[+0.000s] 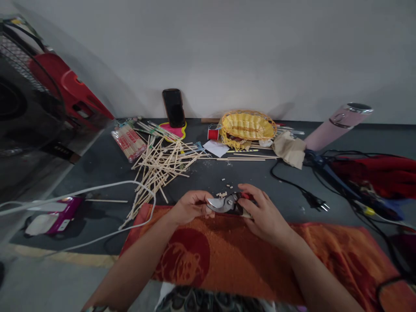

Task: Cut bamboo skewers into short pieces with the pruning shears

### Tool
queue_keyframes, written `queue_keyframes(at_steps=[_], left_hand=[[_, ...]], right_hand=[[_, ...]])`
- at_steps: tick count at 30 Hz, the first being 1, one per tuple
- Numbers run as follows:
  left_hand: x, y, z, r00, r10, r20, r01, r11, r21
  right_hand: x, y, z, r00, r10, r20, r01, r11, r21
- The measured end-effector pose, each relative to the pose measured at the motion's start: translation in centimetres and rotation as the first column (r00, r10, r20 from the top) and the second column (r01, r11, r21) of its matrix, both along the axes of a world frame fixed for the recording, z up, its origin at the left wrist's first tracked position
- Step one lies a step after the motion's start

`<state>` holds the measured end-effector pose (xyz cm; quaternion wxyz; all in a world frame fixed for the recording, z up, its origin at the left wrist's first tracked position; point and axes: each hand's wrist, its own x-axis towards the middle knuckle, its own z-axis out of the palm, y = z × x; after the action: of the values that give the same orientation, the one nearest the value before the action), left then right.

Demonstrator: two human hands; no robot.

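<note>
My right hand [263,212] is wrapped around the handles of a pair of pruning shears [224,203], whose silver blades point left. At the blade tips, the fingers of my left hand [193,206] are closed in a pinch; whatever they hold is too small or hidden to make out. Just beyond the shears, several short cut stick pieces [222,194] lie on the dark tabletop. Under both forearms spreads an orange towel [240,255] with a red figure. Thin wooden sticks [162,167] are heaped loosely to the left, farther back.
Behind stand a yellow woven basket [248,125], a red thread spool [213,133] and a propped phone [174,108]. Packaged sticks [129,142] lie back left. A white cable [113,185] loops across the left side. To the right are a pink tumbler [334,128] and a black plug [316,201].
</note>
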<state>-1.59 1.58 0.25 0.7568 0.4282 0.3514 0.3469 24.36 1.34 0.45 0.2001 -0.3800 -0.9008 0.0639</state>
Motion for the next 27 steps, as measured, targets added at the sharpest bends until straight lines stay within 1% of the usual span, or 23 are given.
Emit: queue_keyframes(at_steps=[8,11,14,19,23,27], left_hand=[[0.31,0.01,0.31,1.0,-0.015,0.002,0.015,0.998,-0.058],[0.22,0.04,0.12,1.0,-0.022,-0.01,0.022,0.999,-0.032],[0.08,0.03,-0.1,0.998,-0.058,-0.017,0.058,0.998,0.008],[0.0,-0.05,-0.2,0.997,-0.072,0.0,0.072,0.997,0.01],[-0.04,-0.05,-0.36,0.996,-0.093,0.01,0.093,0.995,0.037],[-0.02,-0.08,-0.46,0.997,-0.075,0.015,0.074,0.993,0.087]], right_hand=[[0.13,-0.03,0.27,1.0,0.014,0.027,-0.014,1.0,0.004],[0.17,0.0,0.26,0.999,0.003,0.043,-0.003,1.0,0.004],[0.21,0.02,0.2,0.999,0.009,0.049,-0.008,1.0,-0.009],[0.22,0.04,0.22,0.999,0.016,0.046,-0.015,1.0,-0.019],[0.24,0.12,0.18,0.998,0.022,0.065,-0.021,1.0,-0.022],[0.34,0.3,-0.13,1.0,-0.007,0.02,0.008,0.999,-0.035]])
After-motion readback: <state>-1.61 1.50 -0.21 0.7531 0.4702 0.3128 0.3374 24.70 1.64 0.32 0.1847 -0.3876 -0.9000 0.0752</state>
